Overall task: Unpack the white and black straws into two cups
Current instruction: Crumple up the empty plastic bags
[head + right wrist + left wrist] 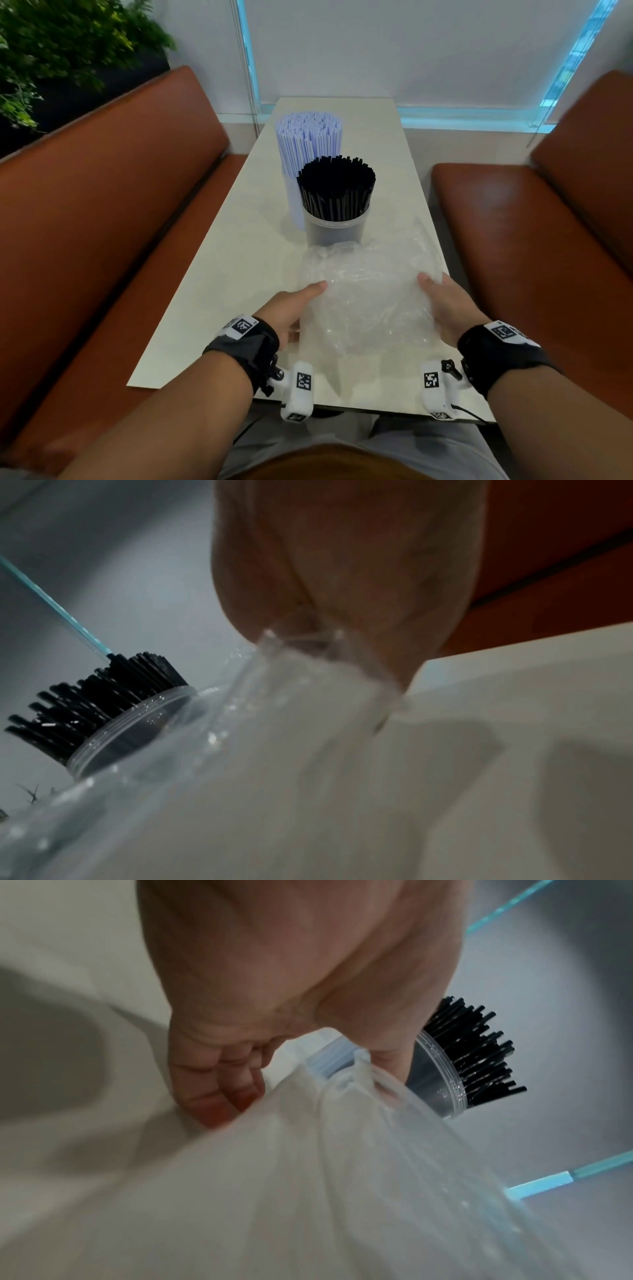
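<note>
White straws (308,144) stand upright in a clear cup (293,202) at the middle of the table. Just in front, black straws (337,188) (479,1056) (95,696) fill a second clear cup (334,229) (441,1074) (137,729). A crumpled clear plastic wrapper (366,301) (342,1177) (274,750) lies on the table before the cups. My left hand (294,308) (274,988) grips its left side, thumb on top and fingers curled under. My right hand (442,301) (342,574) grips its right side the same way.
The pale table (212,308) is long and narrow, with brown padded benches on the left (102,205) and right (531,240). A green plant (51,51) stands at the back left. A white wall with a glass panel closes the far end.
</note>
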